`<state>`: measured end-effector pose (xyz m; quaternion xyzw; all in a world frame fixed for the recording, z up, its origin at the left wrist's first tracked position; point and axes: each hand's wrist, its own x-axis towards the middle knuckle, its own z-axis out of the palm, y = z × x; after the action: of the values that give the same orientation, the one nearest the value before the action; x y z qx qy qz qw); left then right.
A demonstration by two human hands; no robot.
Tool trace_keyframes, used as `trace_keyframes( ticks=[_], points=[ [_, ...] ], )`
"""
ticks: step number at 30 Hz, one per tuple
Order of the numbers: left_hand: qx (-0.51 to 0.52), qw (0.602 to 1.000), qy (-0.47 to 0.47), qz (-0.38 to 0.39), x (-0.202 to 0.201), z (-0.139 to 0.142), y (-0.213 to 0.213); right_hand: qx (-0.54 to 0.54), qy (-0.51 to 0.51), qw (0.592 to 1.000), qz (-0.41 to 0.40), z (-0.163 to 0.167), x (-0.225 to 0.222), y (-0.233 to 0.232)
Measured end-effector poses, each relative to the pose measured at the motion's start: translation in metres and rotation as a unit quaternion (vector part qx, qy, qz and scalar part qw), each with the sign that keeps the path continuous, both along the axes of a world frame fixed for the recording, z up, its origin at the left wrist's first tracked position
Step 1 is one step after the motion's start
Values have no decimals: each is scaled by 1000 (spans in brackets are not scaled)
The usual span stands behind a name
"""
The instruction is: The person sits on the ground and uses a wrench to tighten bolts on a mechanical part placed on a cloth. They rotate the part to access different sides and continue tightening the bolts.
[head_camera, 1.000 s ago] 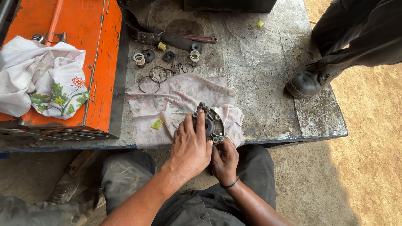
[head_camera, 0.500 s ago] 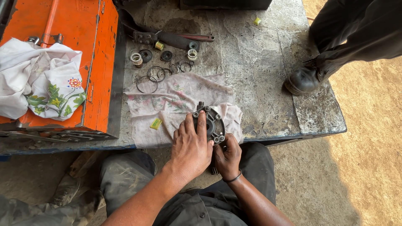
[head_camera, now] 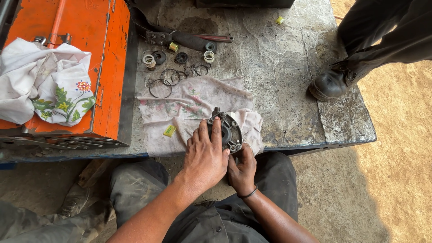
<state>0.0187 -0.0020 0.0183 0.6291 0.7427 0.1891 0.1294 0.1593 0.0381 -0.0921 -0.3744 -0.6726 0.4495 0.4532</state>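
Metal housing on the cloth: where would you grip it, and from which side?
Probably the housing's far rim, from above and beyond: its bolt lugs stick out there, while the left hand covers the near face and the right hand holds the near edge.

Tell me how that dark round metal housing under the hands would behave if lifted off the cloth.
The metal housing looks like a thick casting with bolt lugs, so probably rigid and heavy for its size. Lying flat on the floral cloth, it seems unlikely to roll. Its grimy surface may be slippery; the left hand presses on top, the right hand grips its near edge.
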Motion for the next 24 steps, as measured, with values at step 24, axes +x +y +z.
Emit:
trace_keyframes(
  ticks=[24],
  points=[
    [-23, 1000, -20, 7, -1, -1, 0, 75, -46, 996, -3, 13, 1, 2]
  ],
)
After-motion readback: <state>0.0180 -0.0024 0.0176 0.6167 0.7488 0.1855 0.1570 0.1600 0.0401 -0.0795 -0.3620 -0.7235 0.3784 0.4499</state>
